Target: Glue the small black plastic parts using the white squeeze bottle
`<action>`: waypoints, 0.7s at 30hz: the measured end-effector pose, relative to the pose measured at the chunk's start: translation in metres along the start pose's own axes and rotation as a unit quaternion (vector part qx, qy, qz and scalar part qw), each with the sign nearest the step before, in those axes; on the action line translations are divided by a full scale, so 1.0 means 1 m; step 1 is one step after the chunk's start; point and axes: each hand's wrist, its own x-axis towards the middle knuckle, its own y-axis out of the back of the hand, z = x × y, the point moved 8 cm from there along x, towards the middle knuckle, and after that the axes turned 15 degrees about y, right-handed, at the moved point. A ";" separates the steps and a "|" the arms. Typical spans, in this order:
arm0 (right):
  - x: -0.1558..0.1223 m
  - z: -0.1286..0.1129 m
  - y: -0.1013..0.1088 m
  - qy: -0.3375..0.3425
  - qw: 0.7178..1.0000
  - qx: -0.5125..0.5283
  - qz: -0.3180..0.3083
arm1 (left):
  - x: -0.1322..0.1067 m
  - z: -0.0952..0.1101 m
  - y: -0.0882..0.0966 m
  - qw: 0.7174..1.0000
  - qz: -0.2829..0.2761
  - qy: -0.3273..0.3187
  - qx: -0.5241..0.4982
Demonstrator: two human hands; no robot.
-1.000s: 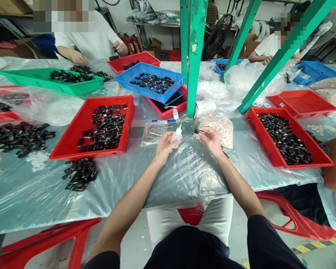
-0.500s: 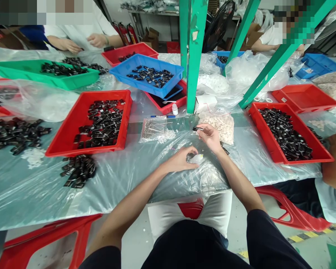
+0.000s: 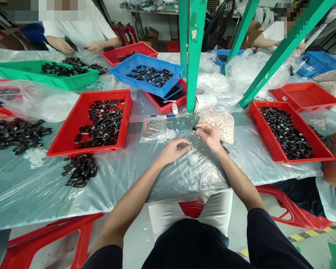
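Between its thumb and fingers, my right hand (image 3: 211,136) holds a small black plastic piece (image 3: 196,128) above the table. My left hand (image 3: 173,151) is low over the table to its left, fingers curved and thumb slightly apart, with no clear object between them. Just in front of those fingertips lie tiny white bits (image 3: 191,143). A small whitish dropper bottle (image 3: 194,160) with a yellowish tip stands on the plastic sheet between my forearms. Behind my right hand lies a clear bag of beige parts (image 3: 224,127), partly covered by the hand.
Red trays of black pieces stand left (image 3: 54,144) and right (image 3: 323,155). A loose black pile (image 3: 80,170) lies nearer. A bag of thin metal pins (image 3: 154,129) lies ahead, before a green post (image 3: 193,74). Co-workers sit across and to the right.
My left hand has let go of the dropper bottle, which now stands on the table, and has moved up and left. My right hand stays almost still with the black piece.
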 end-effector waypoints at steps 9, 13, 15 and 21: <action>0.000 -0.001 -0.001 -0.005 1.000 -0.006 -0.009 | -0.003 -0.004 -0.029 0.962 0.017 -0.076 0.261; -0.002 0.000 -0.005 -0.006 0.999 -0.017 -0.027 | -0.003 -0.002 -0.034 0.952 0.025 -0.091 0.292; -0.003 0.000 -0.008 -0.008 0.999 -0.024 -0.041 | -0.003 -0.002 -0.036 0.949 0.028 -0.094 0.299; -0.005 -0.004 -0.012 0.000 0.998 -0.028 -0.059 | -0.001 0.000 -0.021 0.987 0.041 -0.080 0.134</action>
